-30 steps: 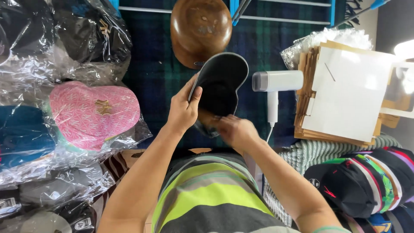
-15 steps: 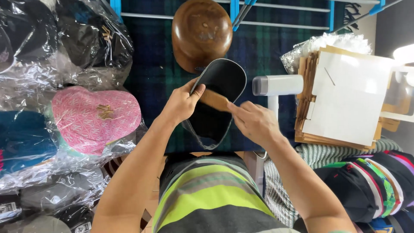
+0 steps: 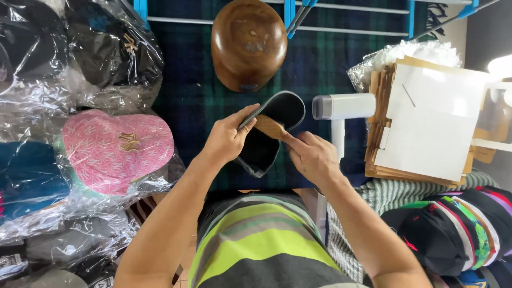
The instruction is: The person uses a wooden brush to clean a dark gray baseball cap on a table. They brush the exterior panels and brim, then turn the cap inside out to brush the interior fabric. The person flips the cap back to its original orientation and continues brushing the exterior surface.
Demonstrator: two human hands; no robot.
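Nearest the camera is the person's striped shirt point(image 3: 261, 245) in green, grey and yellow, with both bare forearms reaching forward from it. To the right of it lies a stack of caps point(image 3: 453, 234) with striped and dark crowns, and to the left several caps in clear plastic bags, among them a pink patterned cap point(image 3: 114, 152) with a gold emblem. Further out, the left hand point(image 3: 226, 140) has its fingers closed round the edge of a dark cap point(image 3: 277, 125), thumb on top, holding it tilted above the dark green plaid cloth point(image 3: 186, 90) on the worktop. The right hand point(image 3: 312, 156) grips a wooden brush point(image 3: 269, 127), its fingers wrapped shut on the handle, the brush head resting on the inside of the dark cap. Just right of the cap stands a white handheld appliance point(image 3: 341, 109), and beyond that a pile of cardboard sheets point(image 3: 432, 122). Farthest off, a brown wooden cap block point(image 3: 249, 42) sits on the cloth below a blue and white rail point(image 3: 341, 24)
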